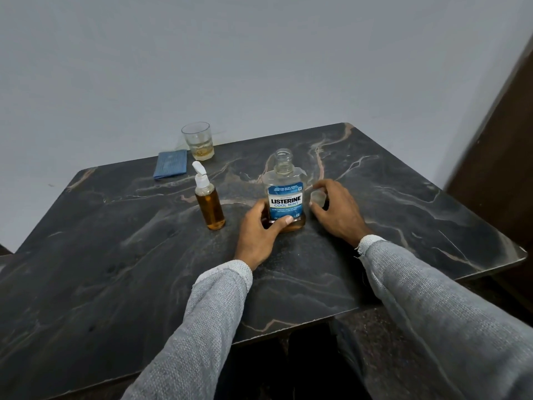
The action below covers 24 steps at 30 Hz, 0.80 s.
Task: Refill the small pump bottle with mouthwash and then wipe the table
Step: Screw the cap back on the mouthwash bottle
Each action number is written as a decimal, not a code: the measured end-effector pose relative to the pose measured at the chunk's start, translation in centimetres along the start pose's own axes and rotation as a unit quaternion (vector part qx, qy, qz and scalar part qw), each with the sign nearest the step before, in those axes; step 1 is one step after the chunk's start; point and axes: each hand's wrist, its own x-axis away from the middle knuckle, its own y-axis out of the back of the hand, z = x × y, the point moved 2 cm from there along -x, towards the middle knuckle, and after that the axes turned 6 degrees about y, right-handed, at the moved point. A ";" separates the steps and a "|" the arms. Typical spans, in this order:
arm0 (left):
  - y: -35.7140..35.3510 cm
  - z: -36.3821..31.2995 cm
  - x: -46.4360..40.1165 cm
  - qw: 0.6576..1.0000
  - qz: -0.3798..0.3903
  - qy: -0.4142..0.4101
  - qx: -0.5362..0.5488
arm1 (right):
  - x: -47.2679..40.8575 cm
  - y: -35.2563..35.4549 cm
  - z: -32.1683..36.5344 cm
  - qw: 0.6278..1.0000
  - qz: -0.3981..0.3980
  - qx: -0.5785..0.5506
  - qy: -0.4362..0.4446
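Note:
A clear mouthwash bottle (285, 189) with a blue label stands uncapped in the middle of the dark marble table (115, 255), with a little amber liquid at its bottom. My left hand (261, 230) grips its base. Just right of the bottle, my right hand (336, 210) curls its fingers around the clear bottle cap (317, 196) on the table. The small pump bottle (209, 202), nearly full of amber liquid with its white pump on, stands upright to the left of the mouthwash bottle.
A folded blue cloth (170, 163) lies at the table's far left edge. Beside it stands a glass tumbler (198, 140) with a little liquid. A plain wall runs behind the table, and a dark wooden panel (501, 140) rises at the right.

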 end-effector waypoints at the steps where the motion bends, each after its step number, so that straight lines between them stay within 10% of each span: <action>1: 0.0 -0.1 0.0 1.000 0.001 0.001 0.000 | 0.1 0.2 0.0 1.000 -0.013 -0.026 -0.003; 8: 0.1 -0.4 0.2 1.000 0.000 -0.002 -0.005 | -0.6 2.9 3.2 0.980 -0.039 -0.195 0.026; 24: 0.0 -0.1 0.1 1.000 0.011 0.014 0.006 | -5.1 11.9 12.7 0.967 0.125 -0.015 0.222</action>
